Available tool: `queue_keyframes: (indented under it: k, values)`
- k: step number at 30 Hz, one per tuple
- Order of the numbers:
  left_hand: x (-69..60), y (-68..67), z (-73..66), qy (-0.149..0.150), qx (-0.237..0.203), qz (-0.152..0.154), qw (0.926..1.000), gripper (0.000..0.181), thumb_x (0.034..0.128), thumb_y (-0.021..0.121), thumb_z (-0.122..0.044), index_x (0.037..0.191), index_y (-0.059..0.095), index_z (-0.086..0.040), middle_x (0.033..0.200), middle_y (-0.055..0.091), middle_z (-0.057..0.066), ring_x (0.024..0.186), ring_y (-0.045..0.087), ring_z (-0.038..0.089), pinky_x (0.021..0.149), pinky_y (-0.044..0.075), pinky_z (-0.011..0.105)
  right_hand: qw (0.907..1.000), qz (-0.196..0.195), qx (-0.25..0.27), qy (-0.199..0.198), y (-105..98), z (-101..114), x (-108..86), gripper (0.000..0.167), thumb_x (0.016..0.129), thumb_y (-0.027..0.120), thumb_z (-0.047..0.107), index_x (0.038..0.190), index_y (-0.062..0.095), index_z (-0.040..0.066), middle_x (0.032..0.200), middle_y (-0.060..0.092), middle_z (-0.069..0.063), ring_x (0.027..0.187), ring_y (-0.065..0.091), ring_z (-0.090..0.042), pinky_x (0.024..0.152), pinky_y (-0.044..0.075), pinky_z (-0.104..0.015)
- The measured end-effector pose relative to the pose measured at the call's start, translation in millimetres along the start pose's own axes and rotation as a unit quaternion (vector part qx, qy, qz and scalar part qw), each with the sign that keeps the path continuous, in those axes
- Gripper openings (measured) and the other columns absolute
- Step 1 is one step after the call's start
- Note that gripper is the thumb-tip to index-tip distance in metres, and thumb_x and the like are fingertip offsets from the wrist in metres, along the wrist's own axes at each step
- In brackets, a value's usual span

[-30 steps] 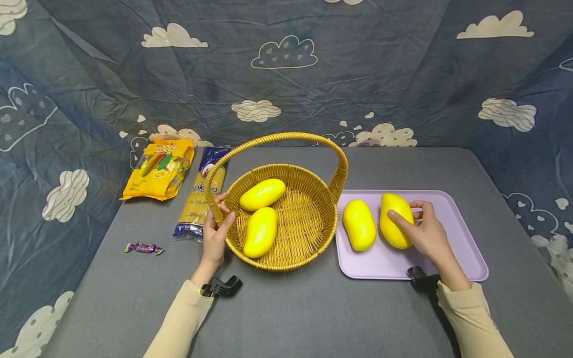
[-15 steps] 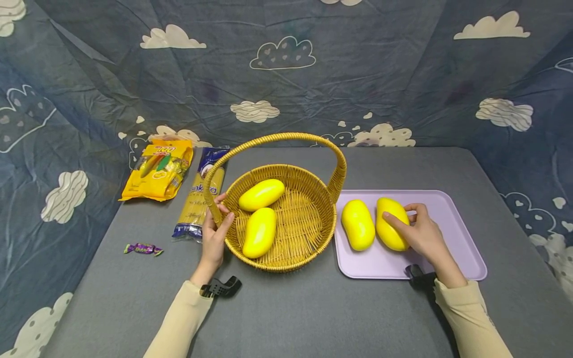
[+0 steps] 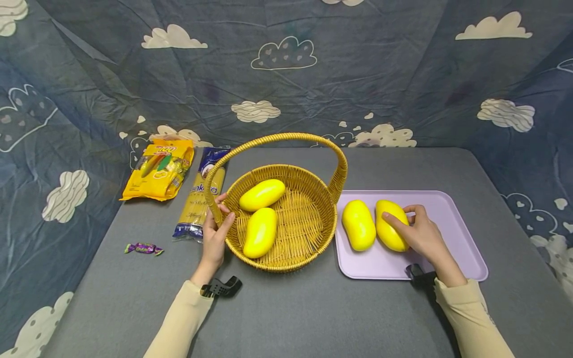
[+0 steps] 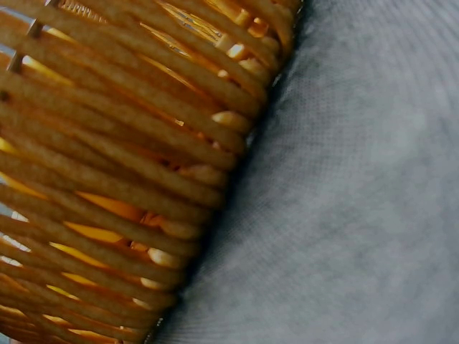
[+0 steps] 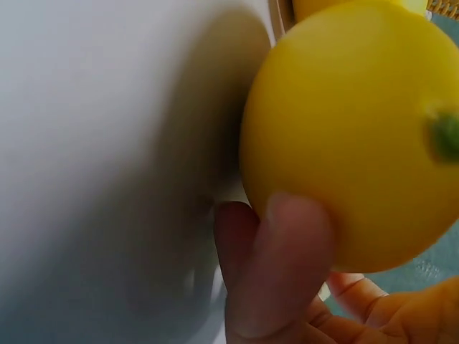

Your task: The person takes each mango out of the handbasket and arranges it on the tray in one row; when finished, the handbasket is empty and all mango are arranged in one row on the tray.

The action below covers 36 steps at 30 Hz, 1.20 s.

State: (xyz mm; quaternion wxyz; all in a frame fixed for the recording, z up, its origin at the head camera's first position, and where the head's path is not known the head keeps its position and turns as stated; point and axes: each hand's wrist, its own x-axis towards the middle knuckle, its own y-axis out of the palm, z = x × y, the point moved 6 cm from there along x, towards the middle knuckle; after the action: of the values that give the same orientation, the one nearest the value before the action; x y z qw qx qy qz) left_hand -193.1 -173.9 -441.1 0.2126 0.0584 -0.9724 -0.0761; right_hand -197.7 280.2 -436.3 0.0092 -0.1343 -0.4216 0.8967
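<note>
The left hand (image 3: 216, 238) grips the left side of a woven basket (image 3: 333, 223) at the base of its arched handle. Inside the basket lie two yellow mangoes (image 3: 261, 194), (image 3: 260, 232), both toward its left. On the lilac tray (image 3: 447, 233), the right hand (image 3: 425, 236) holds a mango (image 3: 390, 226) between thumb and fingers, from its right side. Another mango (image 3: 359, 225) lies just left of it on the tray. The left wrist view shows the basket's weave (image 4: 122, 143) close up; in the right wrist view, fingers (image 5: 280, 265) touch the held mango (image 5: 351, 136).
A yellow candy bag (image 3: 158, 171) and a blue-ended pasta pack (image 3: 199, 199) lie left of the basket on the grey table (image 3: 286, 318). A purple wrapped candy (image 3: 144, 248) is nearer the front left. Behind the table hangs a cloud-patterned cloth (image 3: 367, 64).
The right hand and its mango have moved slightly left and toward the near side, closer to the other mango on the tray. The left hand and basket look unchanged.
</note>
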Motion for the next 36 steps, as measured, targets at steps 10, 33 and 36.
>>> queue_keyframes:
  k: [10,33,36]
  values:
    - [0.5,0.7,-1.1,-0.003,0.003,0.000,1.0000,0.020,0.0919,0.052,0.004,0.101,0.040,0.016,0.141,0.037,0.023,0.133,0.029,0.027,0.108,0.018,0.039,0.9997,0.007,-0.007,-0.022,0,4,-0.2,0.088,0.090,0.044,0.063,0.134,0.027,-0.011,0.100,0.048,-0.027,0.063,0.052,-0.025,0.051,0.045,-0.032]
    - [0.1,-0.3,0.8,-0.005,0.006,0.001,1.0000,0.018,0.0931,0.052,0.003,0.101,0.041,0.015,0.141,0.038,0.022,0.134,0.029,0.026,0.109,0.017,0.041,0.9946,-0.048,-0.074,-0.055,-9,7,-9.9,0.076,0.096,0.034,0.057,0.137,0.033,-0.007,0.119,0.047,-0.032,0.101,0.050,-0.046,0.074,0.041,-0.056]
    - [0.5,-0.2,0.4,-0.005,0.006,0.002,1.0000,0.018,0.0932,0.052,0.003,0.101,0.040,0.014,0.141,0.037,0.022,0.134,0.029,0.026,0.109,0.018,0.040,0.9906,-0.097,-0.069,-0.066,-17,10,-14.8,0.071,0.096,0.037,0.054,0.135,0.038,-0.005,0.120,0.048,-0.029,0.100,0.052,-0.044,0.072,0.041,-0.056]
